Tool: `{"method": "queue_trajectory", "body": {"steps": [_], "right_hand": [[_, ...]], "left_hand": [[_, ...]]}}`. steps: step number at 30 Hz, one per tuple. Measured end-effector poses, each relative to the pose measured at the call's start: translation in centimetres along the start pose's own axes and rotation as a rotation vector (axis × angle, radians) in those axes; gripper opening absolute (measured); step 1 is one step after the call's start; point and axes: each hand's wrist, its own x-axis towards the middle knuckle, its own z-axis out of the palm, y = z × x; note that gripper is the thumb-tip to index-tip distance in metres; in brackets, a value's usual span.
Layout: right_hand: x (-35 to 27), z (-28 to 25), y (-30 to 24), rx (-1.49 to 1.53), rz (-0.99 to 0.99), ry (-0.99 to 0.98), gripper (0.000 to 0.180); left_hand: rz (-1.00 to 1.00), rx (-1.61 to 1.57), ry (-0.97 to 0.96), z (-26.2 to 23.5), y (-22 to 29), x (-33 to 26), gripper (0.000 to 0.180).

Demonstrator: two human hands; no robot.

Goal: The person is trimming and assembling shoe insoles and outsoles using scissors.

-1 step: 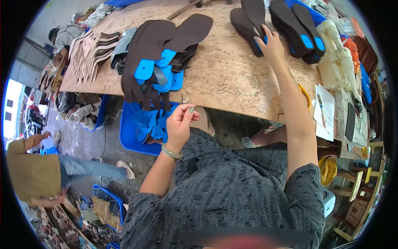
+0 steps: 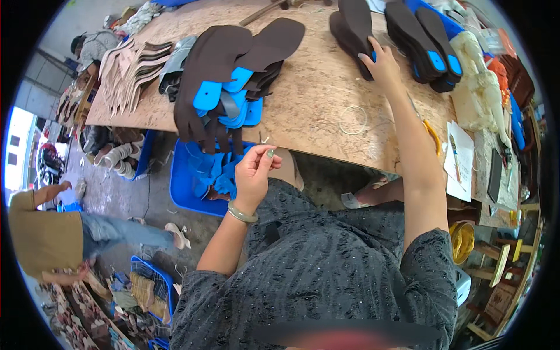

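we are pinching a small pale piece [image 2: 270, 153] in our left hand [image 2: 252, 175] just off the plywood table [image 2: 309, 116] edge, our right hand [image 2: 385, 65] pressing open-fingered on a dark sole [image 2: 353, 32] at the table's far side, risking dropping the piece off-table if the pinch loosens.

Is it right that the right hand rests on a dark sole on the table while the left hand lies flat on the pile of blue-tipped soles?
Not quite. In the head view the left hand is raised off the table, pinching a small object, not on the pile of blue-tipped soles. The right hand does rest on a dark sole.
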Motion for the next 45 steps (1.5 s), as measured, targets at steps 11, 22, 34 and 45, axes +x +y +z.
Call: {"method": "queue_trajectory", "body": {"steps": [11, 22, 34, 45], "right_hand": [[-0.1, 2.1, -16.9, 0.652, -0.223, -0.037, 0.032], [-4.1, 3.3, -28.8, 0.755, -0.636, -0.111, 0.024], [-5.8, 3.4, -23.2, 1.248, -0.268, -0.271, 0.041], [-14.4, -7.4, -19.1, 1.484, 0.081, -0.235, 0.044]], "left_hand": [[0.602, 0.634, 0.441, -8.1, 5.9, 4.9, 0.014], [0.238, 1.338, 0.189, -11.9, 10.0, 17.9, 0.049], [0.155, 0.915, 0.314, -9.2, 12.0, 17.4, 0.041], [0.32, 0.22, -0.021, 0.7, 11.0, 0.9, 0.042]]}}
